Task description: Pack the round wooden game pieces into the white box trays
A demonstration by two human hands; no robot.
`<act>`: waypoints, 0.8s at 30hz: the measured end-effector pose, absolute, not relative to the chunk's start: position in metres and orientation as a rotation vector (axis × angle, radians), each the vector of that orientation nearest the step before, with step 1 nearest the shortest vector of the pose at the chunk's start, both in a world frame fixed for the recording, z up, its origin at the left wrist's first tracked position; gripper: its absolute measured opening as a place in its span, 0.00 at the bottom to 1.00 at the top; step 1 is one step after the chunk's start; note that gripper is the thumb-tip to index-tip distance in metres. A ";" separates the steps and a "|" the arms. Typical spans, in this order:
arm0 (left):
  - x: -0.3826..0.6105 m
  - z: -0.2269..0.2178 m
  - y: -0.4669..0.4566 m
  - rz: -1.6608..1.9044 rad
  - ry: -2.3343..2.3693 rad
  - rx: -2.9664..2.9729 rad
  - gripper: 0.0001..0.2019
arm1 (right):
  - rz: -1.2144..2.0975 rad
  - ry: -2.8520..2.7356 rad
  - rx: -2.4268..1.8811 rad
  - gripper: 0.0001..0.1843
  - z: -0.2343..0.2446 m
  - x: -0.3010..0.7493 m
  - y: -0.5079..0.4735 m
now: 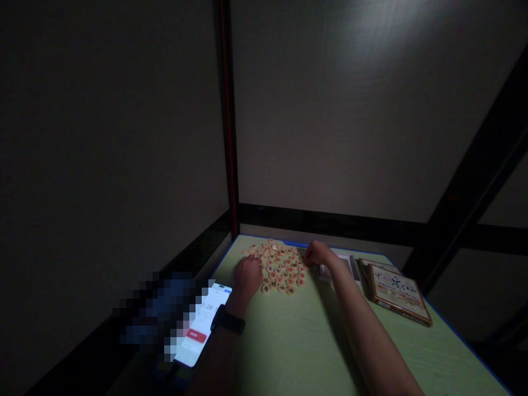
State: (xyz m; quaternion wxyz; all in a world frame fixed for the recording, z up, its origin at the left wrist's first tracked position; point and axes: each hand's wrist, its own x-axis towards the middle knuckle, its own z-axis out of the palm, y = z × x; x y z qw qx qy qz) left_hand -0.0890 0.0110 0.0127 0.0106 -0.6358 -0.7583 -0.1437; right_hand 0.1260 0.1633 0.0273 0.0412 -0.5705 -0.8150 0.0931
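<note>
Many round, pale xiangqi pieces [284, 269] with red and black characters lie spread in a flat group towards the far end of the green table [297, 335]. My left hand [249, 275], with a dark watch [227, 320] on its wrist, rests at the group's left edge. Its fingers reach forward, somewhat bent, over the nearest pieces. At the group's right edge, my right hand [317, 253] is closed with its fingers curled down. Whatever its fingertips hold is hidden. Just right of that hand sits an open white box [352, 269], partly covered by my right forearm.
Two flat, framed boxes with writing, the upper one a decorated box [399, 291], lie overlapping on the right side. A lit phone [202, 324] showing a timer stands at the left table edge. Walls [330, 121] close in the table's far and left sides.
</note>
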 end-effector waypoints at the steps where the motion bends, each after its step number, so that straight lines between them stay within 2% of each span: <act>1: -0.089 0.013 0.011 -0.458 -2.365 -1.981 0.15 | 0.260 -2.481 -1.749 0.12 0.027 0.124 0.164; 6: -0.089 0.010 0.012 -0.488 -2.351 -1.969 0.15 | 0.189 -2.467 -1.699 0.19 0.029 0.100 0.169; 10: -0.088 0.007 0.011 -0.483 -2.325 -1.998 0.15 | 0.238 -2.577 -1.678 0.15 0.029 0.078 0.173; 14: -0.083 0.010 0.007 -0.496 -2.281 -2.001 0.15 | 0.266 -2.673 -1.711 0.18 0.027 0.067 0.176; 24: -0.038 0.015 -0.008 -0.596 -2.064 -2.205 0.12 | 0.245 -2.799 -1.714 0.18 0.030 0.060 0.177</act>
